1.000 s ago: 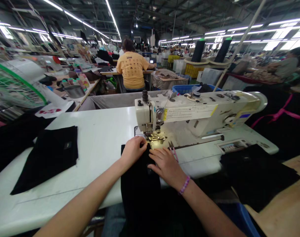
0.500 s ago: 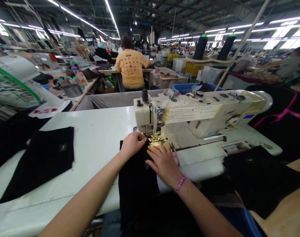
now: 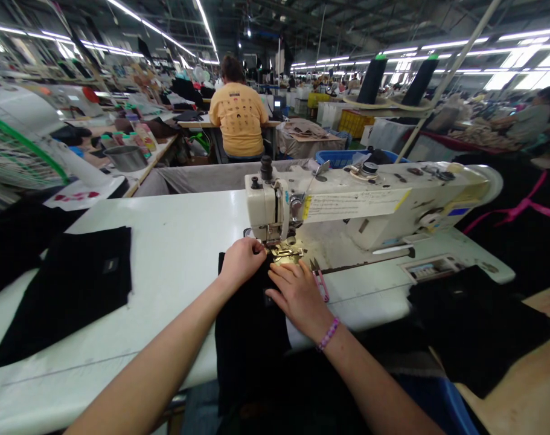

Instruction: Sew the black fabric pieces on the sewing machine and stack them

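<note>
The left hand (image 3: 241, 263) is curled, its fingers pinching the top edge of a black cloth (image 3: 250, 344) just in front of the presser foot (image 3: 284, 252) of a cream sewing machine (image 3: 347, 208). The right hand (image 3: 297, 296) lies flat and open on the same cloth, fingers spread and pressing down without gripping, and a beaded bracelet (image 3: 328, 334) circles that wrist. The cloth runs from the foot over the front edge of the white table (image 3: 175, 229) and hangs down toward the person's lap. Pink-handled snips (image 3: 320, 285) lie just beside the right fingertips, near the machine's base.

To the left, a black cut piece (image 3: 70, 290) lies flat on the table, well apart from the hands, its corner close to the table's front edge. To the right, more black cloth (image 3: 469, 320) sits past the table's end, partly on a wooden board (image 3: 523, 356). Below it, the rim of a blue bin (image 3: 442, 405) shows, its contents hidden. Behind the machine, another blue bin (image 3: 342, 158) holds dark fabric. Farther back, a person in a yellow shirt (image 3: 238, 118) sits working at another table, and a steel pot (image 3: 125, 158) stands on the bench to the left.
</note>
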Demonstrator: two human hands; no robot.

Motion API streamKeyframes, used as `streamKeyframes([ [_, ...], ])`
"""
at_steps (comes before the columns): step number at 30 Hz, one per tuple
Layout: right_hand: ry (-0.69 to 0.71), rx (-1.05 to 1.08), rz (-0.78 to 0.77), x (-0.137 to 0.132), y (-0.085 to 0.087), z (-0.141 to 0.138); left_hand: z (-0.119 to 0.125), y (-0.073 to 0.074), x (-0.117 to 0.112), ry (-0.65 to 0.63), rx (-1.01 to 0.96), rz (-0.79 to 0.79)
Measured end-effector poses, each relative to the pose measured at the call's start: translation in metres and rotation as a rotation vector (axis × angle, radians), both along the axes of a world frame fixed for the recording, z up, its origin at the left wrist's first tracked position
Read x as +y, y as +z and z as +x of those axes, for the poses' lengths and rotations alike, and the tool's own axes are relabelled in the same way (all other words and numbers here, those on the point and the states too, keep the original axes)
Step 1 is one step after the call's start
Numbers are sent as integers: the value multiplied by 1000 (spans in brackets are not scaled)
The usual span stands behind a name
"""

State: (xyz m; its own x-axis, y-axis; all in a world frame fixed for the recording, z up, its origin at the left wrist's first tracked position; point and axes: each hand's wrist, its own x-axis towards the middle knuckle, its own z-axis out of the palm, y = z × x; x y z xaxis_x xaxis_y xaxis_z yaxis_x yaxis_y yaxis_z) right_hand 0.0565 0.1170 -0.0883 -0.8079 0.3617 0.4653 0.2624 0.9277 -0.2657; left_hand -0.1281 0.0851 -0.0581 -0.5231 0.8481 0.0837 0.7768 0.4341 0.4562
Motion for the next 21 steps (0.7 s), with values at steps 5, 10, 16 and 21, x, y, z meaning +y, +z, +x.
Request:
streamKeyframes([
  [5,-7,-9,-10,0,1,0,0,-2,-1,24,28,16],
  [10,-17,-31,-18,-2,1,-1,-1,-5,0,35,32,47],
  [16,-11,5,-77,1,5,0,-7,4,1,-16,-39,116],
  [21,13,91,-192,-12,14,23,16,28,-70,31,-88,279],
])
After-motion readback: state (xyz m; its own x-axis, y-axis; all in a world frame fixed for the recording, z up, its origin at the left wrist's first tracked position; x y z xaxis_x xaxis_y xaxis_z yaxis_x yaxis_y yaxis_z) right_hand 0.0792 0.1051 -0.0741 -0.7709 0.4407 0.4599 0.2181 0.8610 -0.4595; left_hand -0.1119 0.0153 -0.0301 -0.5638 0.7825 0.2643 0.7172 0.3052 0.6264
